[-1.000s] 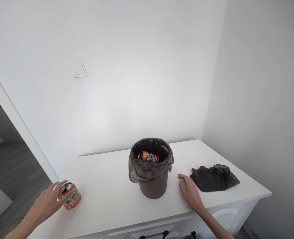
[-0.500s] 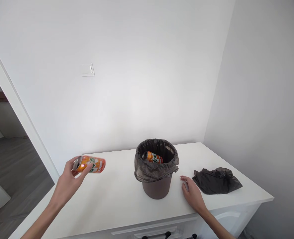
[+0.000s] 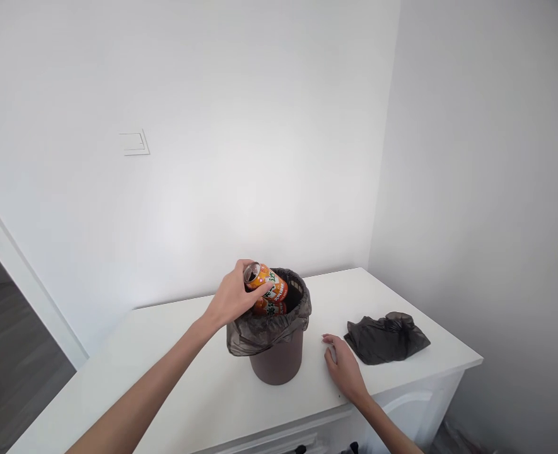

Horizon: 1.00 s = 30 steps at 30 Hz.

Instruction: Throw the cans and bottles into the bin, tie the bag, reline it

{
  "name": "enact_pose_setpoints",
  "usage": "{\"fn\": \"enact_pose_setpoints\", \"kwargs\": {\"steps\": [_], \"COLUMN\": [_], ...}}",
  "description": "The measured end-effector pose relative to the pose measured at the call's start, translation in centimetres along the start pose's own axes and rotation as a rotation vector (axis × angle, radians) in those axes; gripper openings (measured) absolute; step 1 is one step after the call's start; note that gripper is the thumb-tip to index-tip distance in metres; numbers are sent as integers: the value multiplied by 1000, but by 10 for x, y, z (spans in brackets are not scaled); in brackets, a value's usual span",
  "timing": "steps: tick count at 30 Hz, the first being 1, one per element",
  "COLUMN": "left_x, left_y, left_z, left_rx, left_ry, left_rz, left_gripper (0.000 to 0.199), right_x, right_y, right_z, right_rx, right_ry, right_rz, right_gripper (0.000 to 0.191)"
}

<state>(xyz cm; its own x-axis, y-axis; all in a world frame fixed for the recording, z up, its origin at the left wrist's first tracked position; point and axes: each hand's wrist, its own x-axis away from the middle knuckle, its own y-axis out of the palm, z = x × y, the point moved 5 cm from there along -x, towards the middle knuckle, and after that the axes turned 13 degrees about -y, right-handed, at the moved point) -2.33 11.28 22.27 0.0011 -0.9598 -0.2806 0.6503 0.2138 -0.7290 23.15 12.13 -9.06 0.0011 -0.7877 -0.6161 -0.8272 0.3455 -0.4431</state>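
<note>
My left hand [image 3: 234, 293] is closed around an orange drink can [image 3: 272, 282], tilted over the mouth of a brown trash bin [image 3: 279, 362]. A dark plastic bag [image 3: 264, 333] lines the bin and folds down over its rim. Inside, partly hidden beneath the held can, lies a second orange can [image 3: 268, 308]. My right hand [image 3: 343, 366] rests on the white cabinet top to the right of the bin, its fingers loosely curved and apart, holding nothing.
A crumpled dark plastic bag [image 3: 386, 338] lies on the white cabinet top [image 3: 184, 372], right of my right hand. A white wall with a switch [image 3: 134, 142] stands behind, and another wall closes off the right. A doorway opens at far left.
My left hand has carried the can from the left side of the cabinet rightward to the bin's mouth. The view has turned slightly right. My right hand stays beside the bin.
</note>
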Motion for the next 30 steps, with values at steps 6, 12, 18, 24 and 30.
{"fn": "enact_pose_setpoints", "kwargs": {"steps": [6,12,18,24,30], "left_x": [-22,-6,48,124,142], "left_y": [34,2,-8,30,40], "left_z": [-8,-32,-173,-327,-343], "left_rx": [-213,-38,-66,-500,-647], "left_ry": [3,-83,-353,-352,-308], "left_rz": [-69,103,183,75,66], "left_gripper": [70,62,63,75,73], "right_x": [-2,-2,-1,1,3], "right_y": [-1,-1,1,1,3], "right_z": [0,1,4,4,7], "right_rx": [0,-3,-4,8,19], "right_ry": [-6,8,13,10,4], "right_rz": [17,-4,-34,-39,-57], "right_gripper": [31,31,32,32,32]}}
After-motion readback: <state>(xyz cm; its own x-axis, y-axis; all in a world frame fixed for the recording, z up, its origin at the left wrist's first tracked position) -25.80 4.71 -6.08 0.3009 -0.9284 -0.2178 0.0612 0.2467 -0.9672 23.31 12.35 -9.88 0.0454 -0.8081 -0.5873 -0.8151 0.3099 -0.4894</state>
